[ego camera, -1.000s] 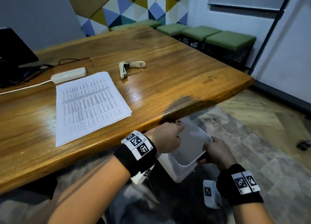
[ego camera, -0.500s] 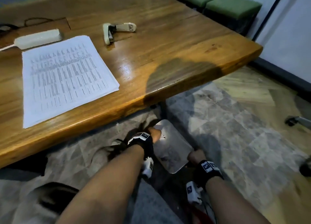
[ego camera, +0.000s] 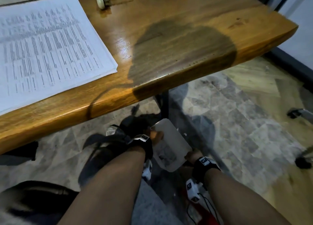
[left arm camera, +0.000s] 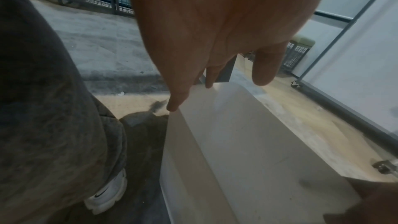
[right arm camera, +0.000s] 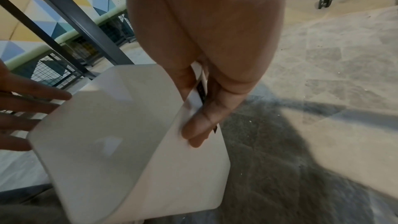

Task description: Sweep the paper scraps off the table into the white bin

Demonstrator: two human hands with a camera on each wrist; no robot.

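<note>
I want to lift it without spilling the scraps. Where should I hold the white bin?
Grip the white bin by its thin top rim on the two opposite long sides, from above, thumb inside. Its open top and straight walls suit a pinch, as the right hand shows.

white bin [ego camera: 171, 140] | open-topped, low beside table [ego camera: 186, 43] leg | paper scraps [ego camera: 165, 154] inside

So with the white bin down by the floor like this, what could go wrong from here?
The right hand alone pinches the white bin at its rim; the left hand touches it with straight fingers, so it could tip or slip. Scraps lie inside and might spill. It is also close to the table leg.
</note>
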